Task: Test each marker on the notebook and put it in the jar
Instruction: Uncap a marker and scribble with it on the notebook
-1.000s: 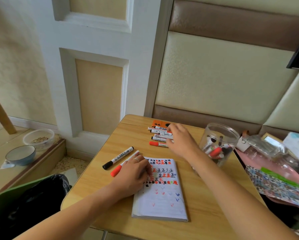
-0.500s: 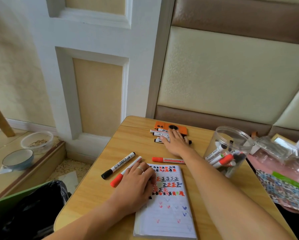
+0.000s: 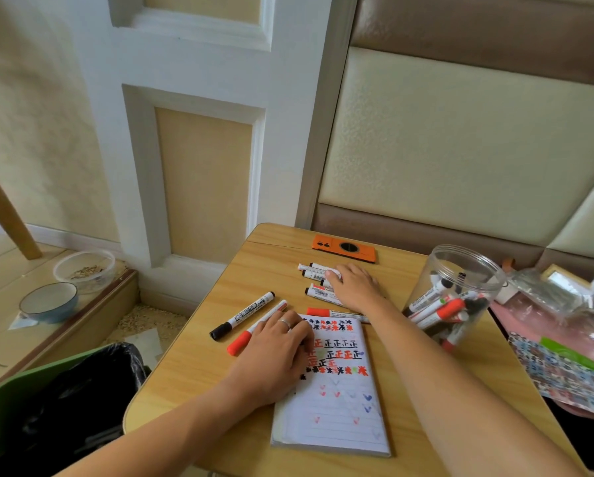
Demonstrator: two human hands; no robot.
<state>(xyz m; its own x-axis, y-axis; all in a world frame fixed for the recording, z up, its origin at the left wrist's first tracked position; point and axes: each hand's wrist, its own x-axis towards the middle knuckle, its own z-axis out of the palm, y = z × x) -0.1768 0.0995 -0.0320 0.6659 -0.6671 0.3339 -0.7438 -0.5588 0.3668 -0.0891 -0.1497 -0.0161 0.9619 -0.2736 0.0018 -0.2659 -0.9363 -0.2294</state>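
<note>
While our right hand (image 3: 355,287) reaches across the small wooden table (image 3: 199,359), its fingers (image 3: 336,274) lie over a cluster of white-barrelled markers (image 3: 318,280) at the far side, bent down onto them; we cannot tell whether they actually pinch one. Our left hand (image 3: 276,352), a thin ring on one finger, rests flat with relaxed fingers (image 3: 300,333) on the upper left corner of the white lined notebook (image 3: 336,407), holding nothing. The notebook's page carries rows of red and black test marks near the top and fainter ticks lower down. Just left of our left hand lie two capped markers on a slant, the red-capped marker (image 3: 250,333) partly under the fingers and the black-capped marker (image 3: 242,315) beside it. Another red-capped marker (image 3: 326,312) lies along the notebook's top edge, below our right hand. To the right stands the clear plastic jar (image 3: 460,273), open-topped, with several red and black markers leaning inside. Beyond the marker cluster an orange phone-like case (image 3: 343,248) lies flat by the table's far edge. A green bin with a black liner (image 3: 65,401) stands at lower left.
</note>
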